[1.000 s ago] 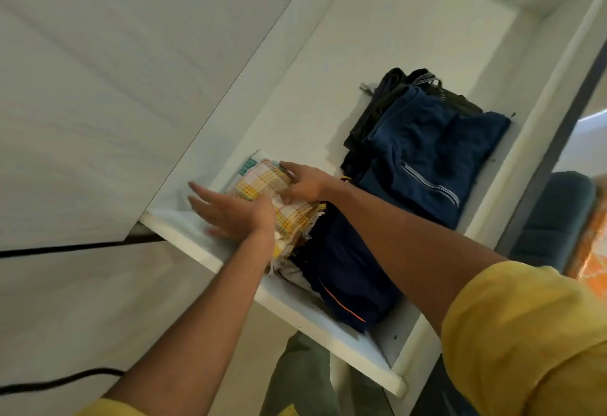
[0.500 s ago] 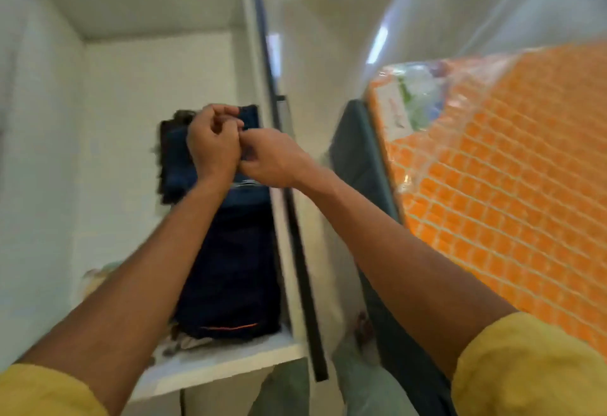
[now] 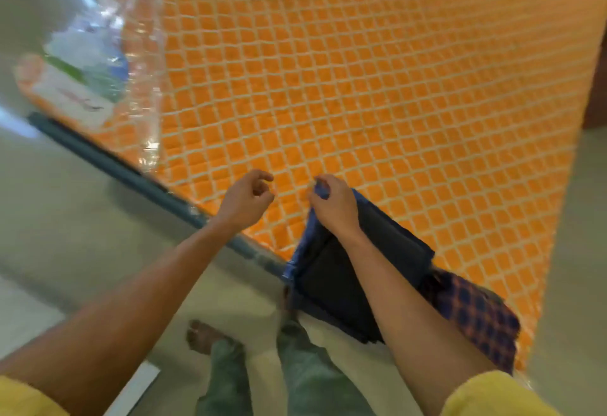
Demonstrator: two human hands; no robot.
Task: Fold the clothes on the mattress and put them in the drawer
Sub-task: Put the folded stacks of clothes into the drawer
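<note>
Clothes left on the orange quilted mattress: dark navy folded garment and blue-orange checked cloth, edge at 5 o'clock. Right hand pinches the navy garment; left hand loosely curled, empty — folding unfinished, drawer out of view.

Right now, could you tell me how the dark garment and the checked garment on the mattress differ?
The dark garment is plain navy; the checked garment has a blue and reddish plaid. The right hand pinches the dark garment's edge and lifts it; nothing touches the checked garment. The dark garment lies nearer the left hand, which holds nothing; the checked one lies farther right. Both rest at the near edge of the mattress.
</note>
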